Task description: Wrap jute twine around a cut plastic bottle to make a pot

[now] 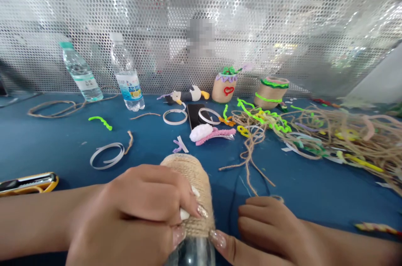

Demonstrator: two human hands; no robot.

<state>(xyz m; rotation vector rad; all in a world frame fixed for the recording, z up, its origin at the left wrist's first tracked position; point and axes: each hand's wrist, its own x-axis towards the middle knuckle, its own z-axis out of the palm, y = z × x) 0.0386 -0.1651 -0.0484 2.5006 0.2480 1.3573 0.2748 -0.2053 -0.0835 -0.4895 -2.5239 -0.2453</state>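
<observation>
Jar [195, 176]: standing out at the near middle of the bench [150, 138], twine [204, 193] wrapping it above a clear lower part.
Left hand [138, 203]: clamping on the jar.
Right hand [270, 228]: curling in, one digit touching the twine's edge; whether it is gripping anything, cannot tell.
Tangled heap [370, 134]: lying farther right.
Bottles [128, 86]: standing back left.

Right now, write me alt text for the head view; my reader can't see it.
The left hand is on a twine-wrapped container, its near end bare and clear; the right hand's thumb is at the wrap's edge. Beyond, two bottles and two decorated jars stand on a blue table, with tangled twine at right.
</observation>
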